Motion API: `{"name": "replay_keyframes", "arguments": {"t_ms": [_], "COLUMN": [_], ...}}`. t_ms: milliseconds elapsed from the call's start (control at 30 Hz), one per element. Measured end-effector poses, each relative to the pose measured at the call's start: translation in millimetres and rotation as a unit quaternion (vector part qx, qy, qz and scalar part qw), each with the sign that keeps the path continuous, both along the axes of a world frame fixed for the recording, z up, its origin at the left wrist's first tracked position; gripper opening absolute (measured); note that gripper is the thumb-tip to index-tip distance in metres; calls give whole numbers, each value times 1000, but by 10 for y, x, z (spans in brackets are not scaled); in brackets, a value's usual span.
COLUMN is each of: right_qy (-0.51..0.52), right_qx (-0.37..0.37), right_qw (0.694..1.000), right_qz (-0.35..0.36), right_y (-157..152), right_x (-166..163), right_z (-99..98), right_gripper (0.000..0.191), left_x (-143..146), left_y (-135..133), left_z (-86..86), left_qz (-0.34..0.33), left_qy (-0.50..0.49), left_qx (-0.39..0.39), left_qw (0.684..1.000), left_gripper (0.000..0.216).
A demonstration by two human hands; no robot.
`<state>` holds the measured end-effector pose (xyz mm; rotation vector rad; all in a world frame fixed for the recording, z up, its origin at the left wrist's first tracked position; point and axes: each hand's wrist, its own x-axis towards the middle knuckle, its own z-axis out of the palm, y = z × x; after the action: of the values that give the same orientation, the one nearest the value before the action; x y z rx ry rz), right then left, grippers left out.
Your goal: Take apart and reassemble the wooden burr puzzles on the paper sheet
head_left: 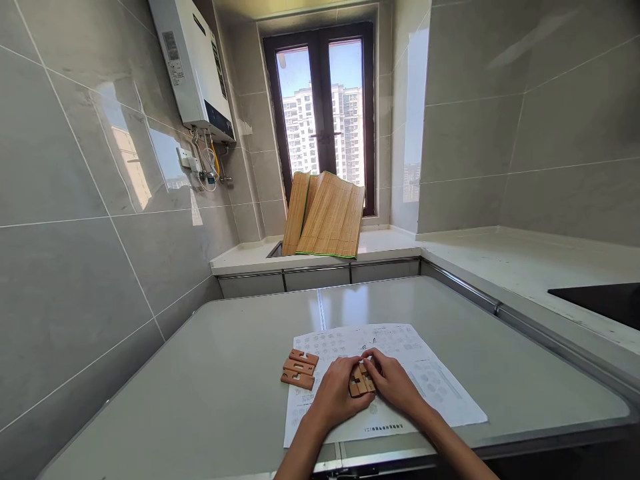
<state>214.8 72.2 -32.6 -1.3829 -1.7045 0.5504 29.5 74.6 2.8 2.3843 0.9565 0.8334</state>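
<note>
Both my hands rest on a printed instruction sheet (425, 380) lying on a grey table (210, 393). My left hand (334, 393) and my right hand (395, 381) are closed from either side on a small cluster of notched wooden puzzle pieces (361, 381) held between their fingers. Just left of my left hand, three more wooden puzzle pieces (299, 369) lie side by side at the sheet's left edge, untouched.
A white counter (500, 257) runs along the back and right, with a black cooktop (600, 301) at right. Bamboo mats (327, 215) lean against the window (323, 107). A white water heater (193, 63) hangs on the left tiled wall.
</note>
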Motion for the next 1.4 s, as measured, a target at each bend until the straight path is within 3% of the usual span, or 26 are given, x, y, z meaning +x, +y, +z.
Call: {"name": "replay_keyframes", "arguments": {"t_ms": [300, 467, 567, 700, 1067, 1267, 1400], "right_qy": [-17, -30, -37, -44, -53, -53, -53], "right_qx": [0, -3, -5, -8, -13, -11, -9], "right_qw": [1000, 1000, 999, 999, 998, 998, 998], "right_qz": [-2, 6, 9, 12, 11, 12, 13], "right_y": [31, 5, -12, -18, -45, -45, -47], "right_x": [-19, -12, -7, -6, -17, -17, -20], "right_z": [-31, -13, 13, 32, 53, 55, 55], "right_gripper": [30, 26, 24, 23, 24, 24, 25], "left_x": [-227, -653, -910, -1070, -936, -1155, -1305], "left_y": [-149, -341, -397, -427, -320, -286, -303], "left_z": [49, 128, 95, 12, -6, 2, 5], "left_qz": [65, 184, 306, 376, 439, 406, 418], "left_qy": [-44, -51, -34, -6, 71, -47, -143], "left_qx": [-63, -53, -59, -60, -11, -86, -121], "left_qw": [995, 980, 950, 925, 896, 908, 889], "left_gripper": [73, 67, 71, 76, 66, 86, 77]}}
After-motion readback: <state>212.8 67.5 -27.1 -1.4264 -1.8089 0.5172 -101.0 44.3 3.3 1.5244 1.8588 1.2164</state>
